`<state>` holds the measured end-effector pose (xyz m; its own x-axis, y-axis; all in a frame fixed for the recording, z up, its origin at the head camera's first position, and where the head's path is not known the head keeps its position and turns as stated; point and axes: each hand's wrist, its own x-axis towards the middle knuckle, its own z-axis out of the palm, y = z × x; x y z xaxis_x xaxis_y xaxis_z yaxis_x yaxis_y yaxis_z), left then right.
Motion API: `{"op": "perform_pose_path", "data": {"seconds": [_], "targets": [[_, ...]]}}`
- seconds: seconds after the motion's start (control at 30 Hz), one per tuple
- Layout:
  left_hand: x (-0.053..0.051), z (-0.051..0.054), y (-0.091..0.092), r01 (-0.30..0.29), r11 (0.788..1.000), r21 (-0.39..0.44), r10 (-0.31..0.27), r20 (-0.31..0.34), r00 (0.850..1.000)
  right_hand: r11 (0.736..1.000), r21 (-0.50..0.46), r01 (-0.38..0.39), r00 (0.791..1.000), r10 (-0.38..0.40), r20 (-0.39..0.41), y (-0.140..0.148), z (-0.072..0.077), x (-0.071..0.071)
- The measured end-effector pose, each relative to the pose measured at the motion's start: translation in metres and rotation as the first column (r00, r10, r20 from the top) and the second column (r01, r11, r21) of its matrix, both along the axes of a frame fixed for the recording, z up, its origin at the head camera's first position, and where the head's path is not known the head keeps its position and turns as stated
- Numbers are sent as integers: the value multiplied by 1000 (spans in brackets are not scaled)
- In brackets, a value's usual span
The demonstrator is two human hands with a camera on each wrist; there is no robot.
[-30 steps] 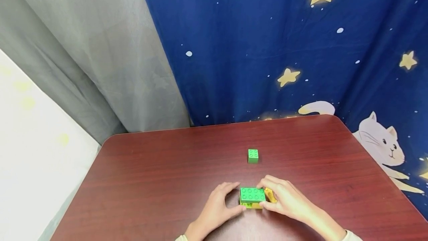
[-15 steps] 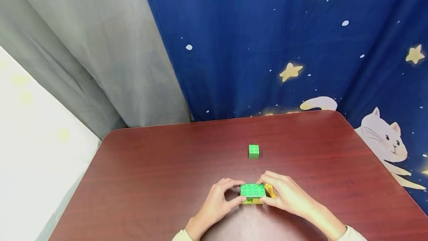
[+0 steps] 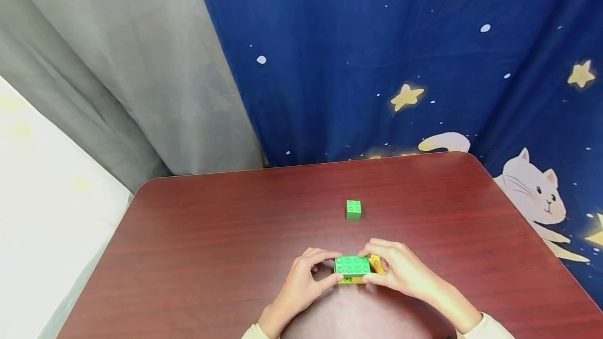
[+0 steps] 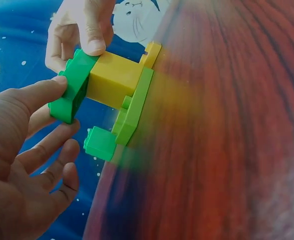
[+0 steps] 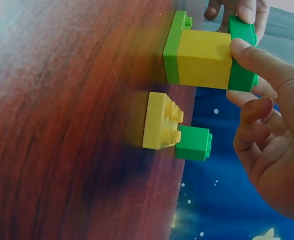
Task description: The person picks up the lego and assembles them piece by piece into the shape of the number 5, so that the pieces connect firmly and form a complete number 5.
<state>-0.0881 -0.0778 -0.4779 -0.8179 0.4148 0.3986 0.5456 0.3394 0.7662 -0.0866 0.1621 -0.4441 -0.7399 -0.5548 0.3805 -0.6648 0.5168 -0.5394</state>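
A long green brick (image 3: 352,266) lies across the top of a yellow block (image 4: 114,77), which stands on a lime green plate (image 5: 172,52) on the table. My left hand (image 3: 302,282) pinches the green brick's left end between thumb and fingers. At the other end my right hand (image 3: 400,270) grips the same brick, its thumb on the near side. In the left wrist view, the brick overhangs the yellow block toward my left hand. A separate yellow piece with studs (image 5: 160,121) lies beside the stack, partly hidden by my right hand in the head view.
A small green brick (image 3: 353,210) stands on the dark red table (image 3: 226,224), farther back than the stack. Behind the table hang a grey curtain (image 3: 188,93) and a blue curtain (image 3: 330,67) with stars and a cat.
My left hand has closed in from the left and now holds the long green brick's left end. The right hand keeps its grip. The head view has shifted slightly.
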Motion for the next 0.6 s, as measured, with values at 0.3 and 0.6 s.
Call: {"op": "perform_pose_path", "data": {"seconds": [0.3,0.6], "targets": [[-2,1,1,8,1000,-16,-8,4,1000,998,-54,20,1000,-21,-16,0,-5,3],[2,0,1,-13,1000,-1,13,68,998,999,-36,21,1000,-21,-11,-2,-6,1]]}}
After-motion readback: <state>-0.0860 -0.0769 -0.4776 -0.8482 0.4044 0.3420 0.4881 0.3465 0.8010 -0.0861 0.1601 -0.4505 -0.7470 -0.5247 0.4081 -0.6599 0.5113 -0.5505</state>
